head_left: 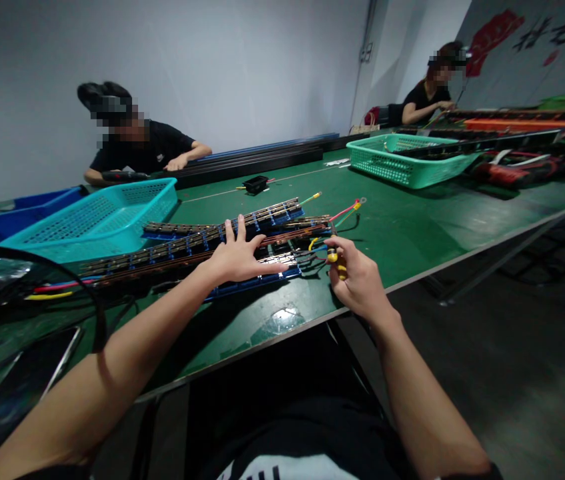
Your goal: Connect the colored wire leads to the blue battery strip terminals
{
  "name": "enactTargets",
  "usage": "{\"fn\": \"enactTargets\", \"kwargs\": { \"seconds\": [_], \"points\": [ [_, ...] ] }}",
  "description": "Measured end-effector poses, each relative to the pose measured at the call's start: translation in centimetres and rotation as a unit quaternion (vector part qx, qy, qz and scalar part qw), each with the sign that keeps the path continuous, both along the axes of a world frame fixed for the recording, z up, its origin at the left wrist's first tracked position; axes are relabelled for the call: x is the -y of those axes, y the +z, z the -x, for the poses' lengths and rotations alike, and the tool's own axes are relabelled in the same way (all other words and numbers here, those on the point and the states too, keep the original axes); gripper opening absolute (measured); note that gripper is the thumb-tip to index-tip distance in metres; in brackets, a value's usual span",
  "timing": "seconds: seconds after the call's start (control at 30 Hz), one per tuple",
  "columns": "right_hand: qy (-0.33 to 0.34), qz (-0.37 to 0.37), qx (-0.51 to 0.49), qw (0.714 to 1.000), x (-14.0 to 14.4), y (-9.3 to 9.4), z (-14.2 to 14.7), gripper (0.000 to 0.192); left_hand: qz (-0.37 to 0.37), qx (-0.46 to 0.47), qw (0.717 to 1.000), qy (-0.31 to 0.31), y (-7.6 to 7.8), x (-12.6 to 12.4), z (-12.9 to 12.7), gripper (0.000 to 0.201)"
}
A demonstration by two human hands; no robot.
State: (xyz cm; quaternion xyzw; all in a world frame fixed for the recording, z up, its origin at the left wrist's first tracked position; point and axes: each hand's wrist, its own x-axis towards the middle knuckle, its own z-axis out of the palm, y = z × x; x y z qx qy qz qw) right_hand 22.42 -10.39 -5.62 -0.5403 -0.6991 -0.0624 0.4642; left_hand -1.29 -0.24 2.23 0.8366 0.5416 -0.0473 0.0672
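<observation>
My left hand [240,259] lies with fingers spread across a bundle of long dark strips [177,252] with blue mounts and metal rails. Beneath that hand, copper-coloured bars [292,236] run lengthwise among the strips. My right hand [360,275] is closed around a hand tool with a yellow-and-black handle [333,255], at the bundle's right end. Its exact kind is partly hidden by the fingers. Near its tip, loose wires come out of the strips, among them a red and a green-yellow wire with a ring terminal [363,201].
A turquoise basket [107,207] stands left behind the strips, a green basket [412,170] at back right. A small black box [255,185] sits behind. Black profiles [262,162] line the far edge. Two people work across the green table [442,220]. A phone-like slab [27,380] lies near left.
</observation>
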Motion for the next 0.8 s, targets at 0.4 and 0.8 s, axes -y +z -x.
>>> {"fn": "enactTargets", "kwargs": {
  "seconds": [0.4,0.8],
  "points": [
    [-0.018,0.011,-0.052,0.998,-0.1,-0.19,0.22,0.046,-0.005,-0.013,1.0,-0.006,0.0,-0.14,0.12,0.119],
    [-0.01,0.024,-0.108,0.994,-0.04,-0.1,0.27,0.046,-0.015,-0.019,1.0,0.001,-0.25,-0.28,0.06,0.12]
  ]
}}
